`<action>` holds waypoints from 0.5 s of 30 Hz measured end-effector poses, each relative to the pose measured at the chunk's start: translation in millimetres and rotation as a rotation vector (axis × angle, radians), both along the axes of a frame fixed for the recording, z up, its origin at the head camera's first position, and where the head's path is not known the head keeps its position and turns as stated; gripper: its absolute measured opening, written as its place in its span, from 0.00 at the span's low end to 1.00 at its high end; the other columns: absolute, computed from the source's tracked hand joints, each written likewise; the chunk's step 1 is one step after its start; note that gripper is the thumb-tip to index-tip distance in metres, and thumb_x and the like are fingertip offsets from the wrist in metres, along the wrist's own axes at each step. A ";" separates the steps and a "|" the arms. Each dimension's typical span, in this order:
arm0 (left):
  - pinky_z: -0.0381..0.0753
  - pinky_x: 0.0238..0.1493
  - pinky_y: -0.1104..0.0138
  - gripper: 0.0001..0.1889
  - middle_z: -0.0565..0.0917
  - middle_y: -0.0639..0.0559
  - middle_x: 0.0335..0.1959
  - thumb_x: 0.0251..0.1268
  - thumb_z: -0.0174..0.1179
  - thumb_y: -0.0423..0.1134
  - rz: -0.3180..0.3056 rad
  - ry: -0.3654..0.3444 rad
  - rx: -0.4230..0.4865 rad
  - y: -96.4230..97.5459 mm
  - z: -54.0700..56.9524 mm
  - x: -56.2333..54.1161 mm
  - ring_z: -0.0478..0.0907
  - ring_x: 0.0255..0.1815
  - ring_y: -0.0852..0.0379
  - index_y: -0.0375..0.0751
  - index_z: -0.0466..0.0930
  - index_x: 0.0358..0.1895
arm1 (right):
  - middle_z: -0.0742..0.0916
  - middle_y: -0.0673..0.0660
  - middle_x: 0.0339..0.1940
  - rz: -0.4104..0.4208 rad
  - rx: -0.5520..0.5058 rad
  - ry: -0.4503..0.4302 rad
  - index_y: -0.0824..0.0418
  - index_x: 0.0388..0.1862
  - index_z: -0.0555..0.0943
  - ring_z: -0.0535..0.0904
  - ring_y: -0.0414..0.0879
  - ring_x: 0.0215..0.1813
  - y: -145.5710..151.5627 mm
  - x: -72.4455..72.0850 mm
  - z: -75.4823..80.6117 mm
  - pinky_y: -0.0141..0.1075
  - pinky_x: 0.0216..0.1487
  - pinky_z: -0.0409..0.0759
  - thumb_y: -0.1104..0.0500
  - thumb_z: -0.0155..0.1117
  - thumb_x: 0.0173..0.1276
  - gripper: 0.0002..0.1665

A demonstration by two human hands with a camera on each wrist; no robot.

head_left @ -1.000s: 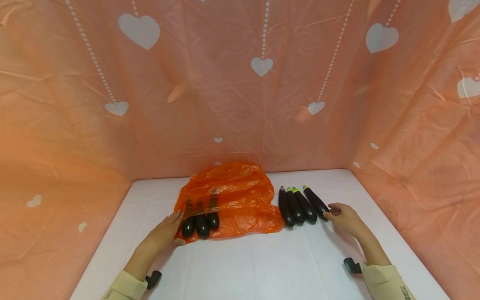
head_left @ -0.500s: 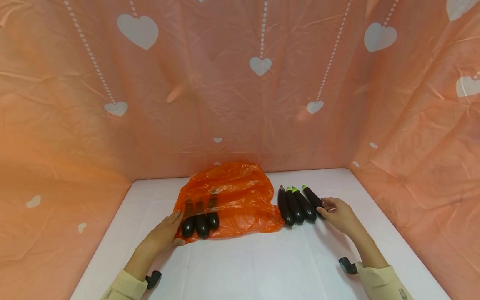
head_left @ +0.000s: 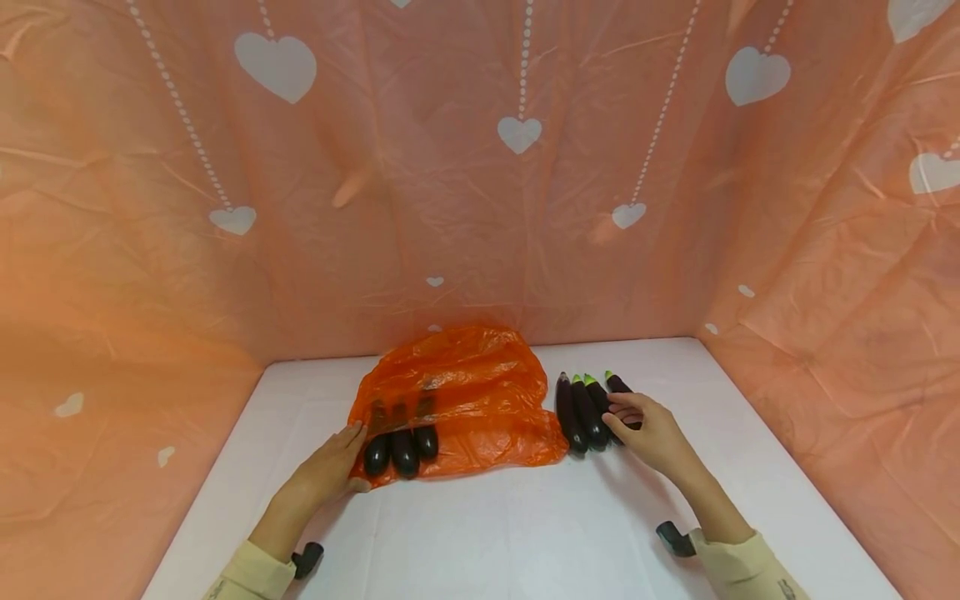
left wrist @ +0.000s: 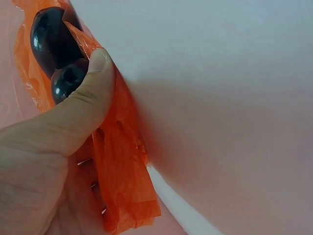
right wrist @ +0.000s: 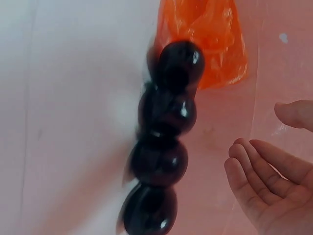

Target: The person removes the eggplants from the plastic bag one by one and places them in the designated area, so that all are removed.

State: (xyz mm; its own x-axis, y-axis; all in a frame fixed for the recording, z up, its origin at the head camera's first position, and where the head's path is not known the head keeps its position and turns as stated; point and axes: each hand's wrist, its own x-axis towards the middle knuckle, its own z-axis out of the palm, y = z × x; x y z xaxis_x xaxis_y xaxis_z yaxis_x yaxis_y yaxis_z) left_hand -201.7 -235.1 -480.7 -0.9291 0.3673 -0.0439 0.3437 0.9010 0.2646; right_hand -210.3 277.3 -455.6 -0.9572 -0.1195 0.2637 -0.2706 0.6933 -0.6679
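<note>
On the table, toward its far edge, plastic bag pinched by left hand is best held steady, 4 eggplants near empty, half-spread right hand.

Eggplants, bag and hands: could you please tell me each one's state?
Orange bag: crumpled, spread out.
Three eggplants: lying partly covered by the bag.
Four eggplants: lying side by side, outside the bag.
Left hand: gripping the bag's edge.
Right hand: fingers relaxed, holding nothing.
</note>
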 end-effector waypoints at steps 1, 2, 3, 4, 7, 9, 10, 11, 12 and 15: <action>0.69 0.76 0.37 0.49 0.67 0.21 0.77 0.58 0.80 0.45 -0.001 0.001 -0.001 0.0 0.0 0.1 0.65 0.77 0.22 0.17 0.65 0.75 | 0.90 0.62 0.49 0.003 -0.003 0.001 0.74 0.65 0.82 0.88 0.55 0.49 -2.7 -0.1 -0.1 0.49 0.56 0.89 0.62 0.73 0.75 0.24; 0.69 0.76 0.37 0.50 0.67 0.21 0.77 0.58 0.80 0.45 -0.001 0.003 -0.002 -0.1 -0.2 -0.1 0.66 0.77 0.22 0.17 0.65 0.75 | 0.90 0.61 0.49 0.007 -0.005 0.000 0.74 0.65 0.82 0.88 0.54 0.49 -5.3 -0.2 -0.4 0.49 0.55 0.89 0.62 0.73 0.75 0.24; 0.69 0.76 0.37 0.49 0.68 0.21 0.76 0.58 0.80 0.45 -0.004 0.008 -0.006 -0.3 -0.6 -0.5 0.66 0.76 0.22 0.17 0.65 0.75 | 0.90 0.61 0.49 0.009 -0.006 -0.001 0.73 0.65 0.82 0.88 0.54 0.49 -8.0 -0.4 -0.5 0.48 0.55 0.89 0.61 0.73 0.75 0.24; 0.69 0.76 0.37 0.49 0.68 0.21 0.77 0.58 0.80 0.44 -0.002 0.009 -0.005 -0.3 -0.9 -0.6 0.66 0.77 0.22 0.17 0.65 0.75 | 0.90 0.61 0.50 0.018 -0.011 -0.005 0.73 0.65 0.82 0.88 0.54 0.49 -10.7 -0.4 -0.6 0.48 0.55 0.89 0.61 0.73 0.75 0.24; 0.68 0.76 0.37 0.49 0.68 0.21 0.77 0.58 0.80 0.44 -0.002 0.013 -0.006 -0.4 -2.1 -1.2 0.66 0.77 0.22 0.17 0.66 0.75 | 0.90 0.59 0.50 0.037 -0.017 -0.017 0.71 0.65 0.83 0.88 0.52 0.49 -19.5 -0.4 -1.3 0.47 0.56 0.89 0.60 0.74 0.75 0.24; 0.68 0.77 0.37 0.49 0.68 0.21 0.77 0.58 0.81 0.44 0.000 0.012 -0.003 -0.2 -2.2 -1.5 0.66 0.77 0.23 0.17 0.66 0.75 | 0.90 0.58 0.50 0.058 -0.022 -0.020 0.71 0.65 0.83 0.88 0.51 0.49 -25.7 0.2 -1.6 0.47 0.56 0.89 0.60 0.74 0.75 0.24; 0.68 0.77 0.37 0.49 0.67 0.21 0.77 0.58 0.81 0.44 0.001 0.011 -0.001 0.0 -2.2 -1.5 0.65 0.77 0.23 0.17 0.66 0.75 | 0.90 0.58 0.50 0.067 -0.021 -0.022 0.71 0.65 0.83 0.88 0.51 0.49 -28.9 0.5 -2.0 0.48 0.56 0.89 0.60 0.74 0.75 0.24; 0.68 0.77 0.37 0.50 0.67 0.21 0.77 0.57 0.81 0.44 0.001 0.011 0.000 0.1 -2.4 -1.6 0.65 0.77 0.23 0.17 0.66 0.75 | 0.90 0.57 0.50 0.074 -0.022 -0.023 0.71 0.64 0.83 0.88 0.50 0.49 -31.9 0.6 -2.5 0.47 0.56 0.89 0.60 0.74 0.75 0.24; 0.67 0.77 0.38 0.50 0.67 0.21 0.77 0.57 0.81 0.44 0.001 0.012 0.003 0.3 -2.0 -1.6 0.65 0.77 0.23 0.17 0.66 0.75 | 0.90 0.56 0.49 0.079 -0.021 -0.022 0.70 0.64 0.84 0.88 0.49 0.49 -35.1 0.9 -3.0 0.47 0.56 0.89 0.60 0.74 0.74 0.24; 0.67 0.77 0.38 0.50 0.67 0.21 0.77 0.56 0.82 0.44 0.003 0.014 0.003 0.5 -1.6 -1.5 0.65 0.78 0.23 0.17 0.66 0.75 | 0.89 0.56 0.49 0.104 -0.027 -0.026 0.70 0.63 0.84 0.87 0.49 0.49 -44.3 1.0 -5.1 0.45 0.55 0.89 0.60 0.75 0.74 0.23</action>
